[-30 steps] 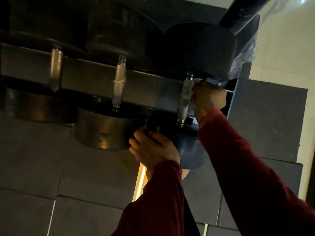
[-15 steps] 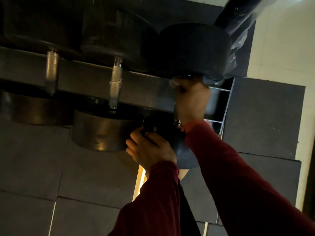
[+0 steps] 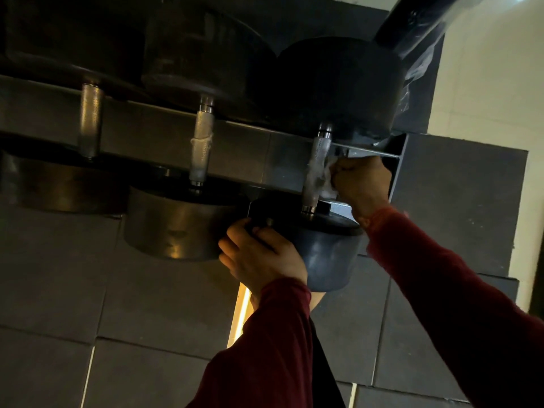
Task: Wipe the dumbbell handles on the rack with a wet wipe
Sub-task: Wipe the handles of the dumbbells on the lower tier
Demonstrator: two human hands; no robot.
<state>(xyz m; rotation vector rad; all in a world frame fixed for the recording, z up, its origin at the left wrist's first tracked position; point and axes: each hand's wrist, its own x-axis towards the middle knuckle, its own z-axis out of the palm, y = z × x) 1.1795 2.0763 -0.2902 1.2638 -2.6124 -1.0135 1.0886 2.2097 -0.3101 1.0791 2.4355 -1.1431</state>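
Three dumbbells across the rack [image 3: 400, 160], landmark for everything here. Rightmost handle [image 3: 316, 169], at the rack's right end, the one being wiped: knurled steel between a large dark head above the rail and a bluish head [image 3: 326, 260] below it. Right hand [image 3: 360, 184] clenched around a bunched wet wipe [image 3: 325, 175], pressing it against the handle's right side, just under the rack's rail; fist closed tight, probably to keep the thin wipe from slipping on the knurling. Left hand [image 3: 262, 257] below the rack, fingers curled over the edge of the bluish head, apparently to stop the dumbbell turning or rolling in its cradle while rubbed. Middle handle [image 3: 201, 148], left of the wiped one, carrying a pale fibrous ring, likely wipe lint caught on the knurling. Far-left handle [image 3: 89, 122] bare steel, no residue visible. Dim light; whether the wipe wraps fully around the handle, impossible to tell.
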